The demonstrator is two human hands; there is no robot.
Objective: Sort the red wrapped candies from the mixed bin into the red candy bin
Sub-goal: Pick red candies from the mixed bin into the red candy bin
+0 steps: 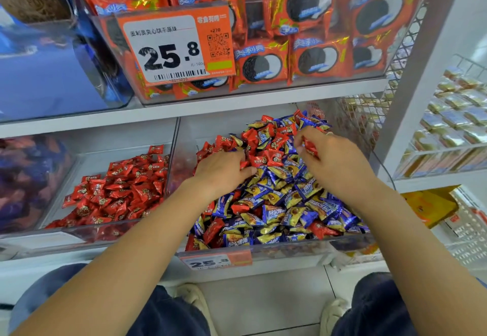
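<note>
Your right hand (334, 161) is raised over the far part of the mixed bin (290, 247), fingers curled around one red wrapped candy (310, 148) pinched near the fingertips. Your left hand (222, 171) lies on the pile at the bin's left side, fingers bent down among the wrappers; whether it grips a candy cannot be told, since the fingertips are buried.

The mixed bin holds a heap of blue-and-gold wrapped candies (279, 204) with red ones scattered through it. The remaining red pieces (268, 138) cluster mainly along the far and left edges, with a few more at the near left corner and near right edge.

The red candy bin (79, 233) stands just beside the mixed bin on the same shelf, to its left. It already carries a broad layer of sorted red candies (116, 190), with no blue wrappers visible among them.

Judged from this, the sort is well under way but not complete: many red pieces remain in the mixed bin, and the candy in your right hand is not yet transferred.
</note>
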